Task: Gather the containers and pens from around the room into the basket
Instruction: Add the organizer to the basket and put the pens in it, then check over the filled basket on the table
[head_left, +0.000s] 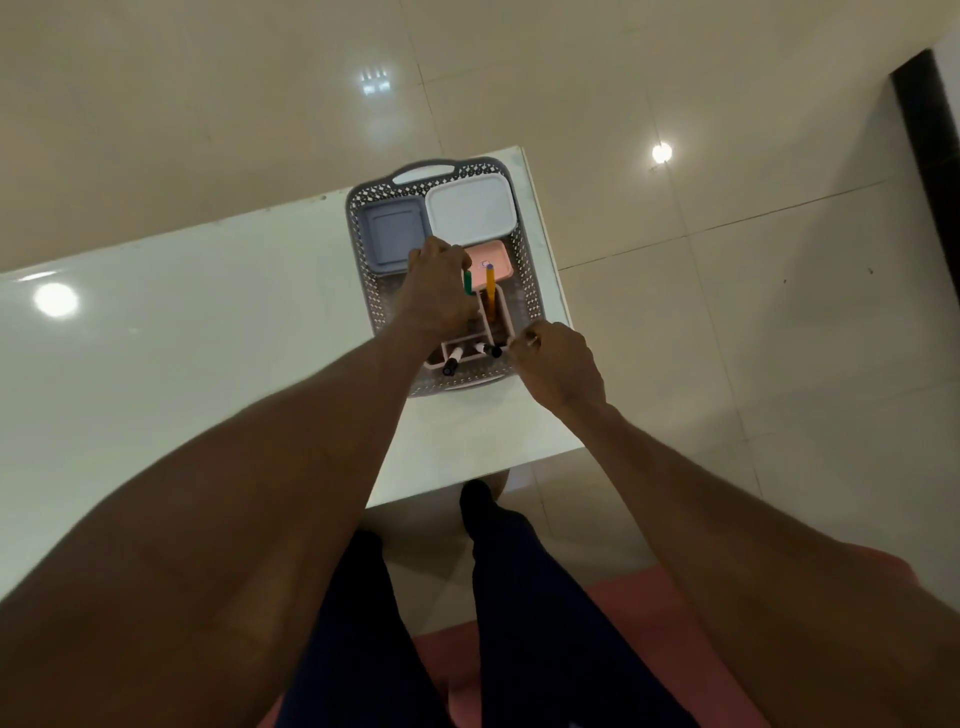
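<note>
Grey perforated basket (524, 270) standing on the white table (208, 338), close to its right edge and not far from its near corner. Inside, at the far end, a blue-lidded container (390, 236) on the left and a white-lidded container (471, 208) on the right; nearer, a pink container (496, 257) partly hidden behind the pens. In the near half, a white pen holder (501, 322) with divided cells: an orange pen (490, 283) upright in it, two black-capped markers (453, 361) leaning out of the near cells. Left hand (441, 291) curled round a green pen (468, 283), held upright over the holder, apparently about to go in. Right hand (558, 364) at the holder's near right corner, fingers bent and seemingly pinching its rim, though exact contact hard to make out.

Task judged almost finished: three containers and several pens already gathered, green pen the last visible item still in hand. Nothing else of the kind visible on the table or floor, though most of the room out of view.

Little table margin to the right of the basket, so any sideways push risks tipping it off. Plenty of bare table to the left. Tiled floor beyond, dark doorway far right.
</note>
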